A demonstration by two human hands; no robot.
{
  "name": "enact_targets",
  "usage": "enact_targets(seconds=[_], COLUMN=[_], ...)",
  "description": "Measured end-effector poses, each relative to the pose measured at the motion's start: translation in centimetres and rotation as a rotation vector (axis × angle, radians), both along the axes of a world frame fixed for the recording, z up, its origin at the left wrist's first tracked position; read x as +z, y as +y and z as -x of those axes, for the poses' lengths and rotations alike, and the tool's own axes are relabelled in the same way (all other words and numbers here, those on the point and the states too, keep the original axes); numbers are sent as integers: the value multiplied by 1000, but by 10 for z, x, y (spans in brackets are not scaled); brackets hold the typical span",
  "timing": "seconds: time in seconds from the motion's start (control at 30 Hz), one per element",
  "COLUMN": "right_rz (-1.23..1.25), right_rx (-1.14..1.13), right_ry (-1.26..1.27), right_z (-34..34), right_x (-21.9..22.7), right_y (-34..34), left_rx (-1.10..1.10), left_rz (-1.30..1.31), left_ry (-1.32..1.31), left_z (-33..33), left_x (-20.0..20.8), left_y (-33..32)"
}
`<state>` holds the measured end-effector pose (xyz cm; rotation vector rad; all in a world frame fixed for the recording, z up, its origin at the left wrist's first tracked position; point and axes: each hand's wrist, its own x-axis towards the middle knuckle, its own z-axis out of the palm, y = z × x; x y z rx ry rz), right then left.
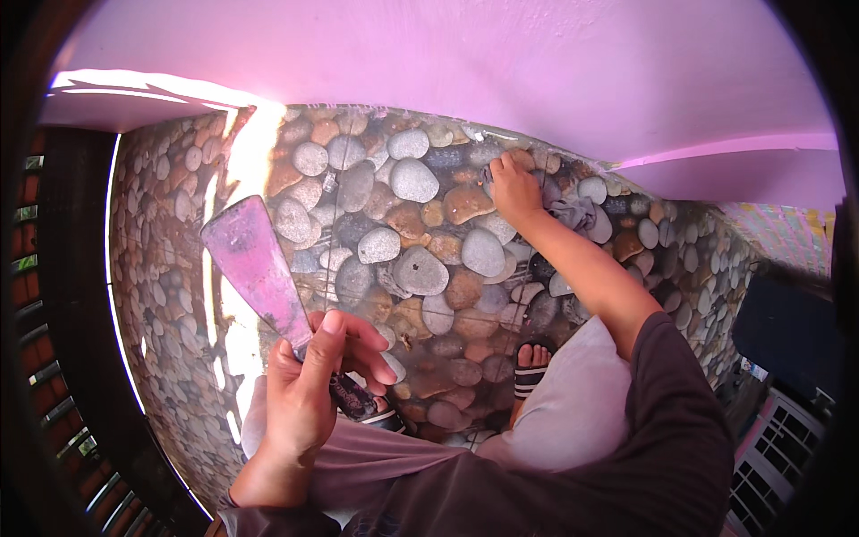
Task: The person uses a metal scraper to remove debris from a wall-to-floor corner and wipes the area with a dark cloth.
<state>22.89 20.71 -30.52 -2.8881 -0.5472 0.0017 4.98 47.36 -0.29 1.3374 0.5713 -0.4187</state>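
Cloth [574, 214] is bunched in the right hand [516, 190] on the floor [420, 271] beside the wall [447, 54], the left hand [306, 380] holds a scraper [257, 264], and pale specks [477, 137] there suggest wiping is unfinished.

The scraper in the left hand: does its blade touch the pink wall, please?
Apart. The head view shows the scraper in the left hand, with stone-patterned floor plainly visible between the blade's far edge and the pink wall.
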Motion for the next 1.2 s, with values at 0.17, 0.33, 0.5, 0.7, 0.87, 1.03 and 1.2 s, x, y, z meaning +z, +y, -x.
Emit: enact_targets(seconds=[0.17, 0.33, 0.5, 0.7, 0.87, 1.03, 1.2], right_rz=[7, -80, -11, -70, -6, 25, -372], right_rx=[-163, 86, -231, -56, -137, -187, -382], right_ry=[-122, -81, -46, -82, 2, 14, -33], right_z=[-21, 0, -23, -8, -13, -18, -17], right_x=[-12, 0, 3, 3, -6, 8, 35], right_y=[-16, 0, -28, -29, -53, -80, -95], left_rx=[8, -46, -41, -149, -207, -582, -810], left_rz=[-15, -8, -75, 13, -168, -762, -1132], left_ry=[-37, -27, 21, 133, 166, -243, -388], left_z=[-1, 4, 3, -3, 7, 11, -46], left_x=[-1, -6, -4, -31, -90, -146, -175], left_y=[-9, -4, -7, -16, -8, -34, -111])
